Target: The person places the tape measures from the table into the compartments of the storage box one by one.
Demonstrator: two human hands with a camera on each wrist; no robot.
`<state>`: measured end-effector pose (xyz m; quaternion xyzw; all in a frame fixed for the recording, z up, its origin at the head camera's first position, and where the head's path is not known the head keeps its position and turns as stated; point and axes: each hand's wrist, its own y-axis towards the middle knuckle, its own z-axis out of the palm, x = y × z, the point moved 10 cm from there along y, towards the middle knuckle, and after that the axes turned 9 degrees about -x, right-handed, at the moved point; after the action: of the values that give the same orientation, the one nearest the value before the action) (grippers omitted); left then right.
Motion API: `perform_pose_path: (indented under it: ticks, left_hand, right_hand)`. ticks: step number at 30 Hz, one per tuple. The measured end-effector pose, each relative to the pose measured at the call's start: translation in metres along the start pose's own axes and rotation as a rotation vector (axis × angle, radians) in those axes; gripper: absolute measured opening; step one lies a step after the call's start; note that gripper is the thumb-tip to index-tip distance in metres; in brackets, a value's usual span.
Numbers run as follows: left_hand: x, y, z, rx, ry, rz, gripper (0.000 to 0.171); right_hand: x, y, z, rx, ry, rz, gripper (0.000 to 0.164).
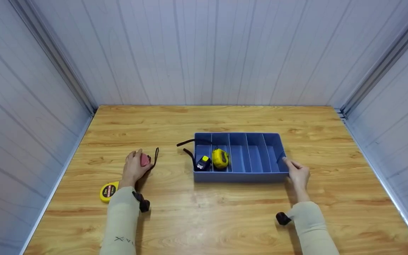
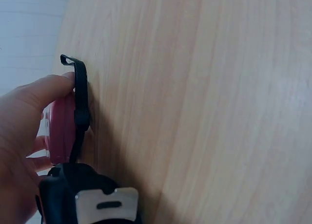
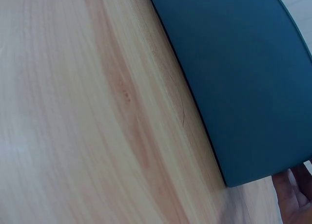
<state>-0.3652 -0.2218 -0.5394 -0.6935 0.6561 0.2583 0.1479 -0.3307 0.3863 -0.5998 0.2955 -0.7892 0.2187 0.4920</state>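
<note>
My left hand [image 1: 134, 166] holds a red tape measure [image 1: 144, 160] at the left of the table, thumb and fingers around its case. Its black wrist strap [image 2: 81, 102] stands up beside the thumb in the left wrist view. With thumb and fingers, my right hand [image 1: 298, 176] grips the right end of a blue divided box [image 1: 241, 177]. The box's front wall [image 3: 239, 78] fills much of the right wrist view. Inside lie a black tape measure [image 1: 203, 163] in the leftmost compartment and a yellow tape measure [image 1: 220, 158] in the second.
Another yellow tape measure [image 1: 108, 193] lies on the wooden table [image 1: 204, 219], partly behind my left wrist. Two black straps [image 1: 186, 142] hang over the box's left side. White panel walls [image 1: 204, 53] stand at the back and both sides.
</note>
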Motion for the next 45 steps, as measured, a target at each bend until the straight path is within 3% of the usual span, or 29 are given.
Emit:
perform_pose_path:
  ticks: [5,19,30,35,45]
  left_hand:
    - [0.0,0.001,0.001,-0.008,0.011,0.005,0.069]
    - [0.001,0.0,-0.002,-0.058,-0.024,-0.032,0.064]
    - [-0.004,0.0,-0.008,-0.104,-0.018,-0.014,0.063]
    - [-0.011,0.001,-0.011,-0.129,-0.018,0.012,0.062]
    - [-0.027,0.003,-0.015,-0.148,-0.048,0.029,0.059]
  right_hand:
    - [-0.005,0.003,0.005,0.015,0.018,0.003,0.065]
    - [-0.002,0.003,0.003,-0.008,0.006,-0.022,0.064]
    - [-0.001,0.0,0.003,-0.004,-0.01,-0.012,0.067]
    - [-0.001,0.0,0.001,0.0,-0.012,-0.003,0.059]
    - [0.05,-0.041,-0.023,-0.009,0.045,0.0,0.041]
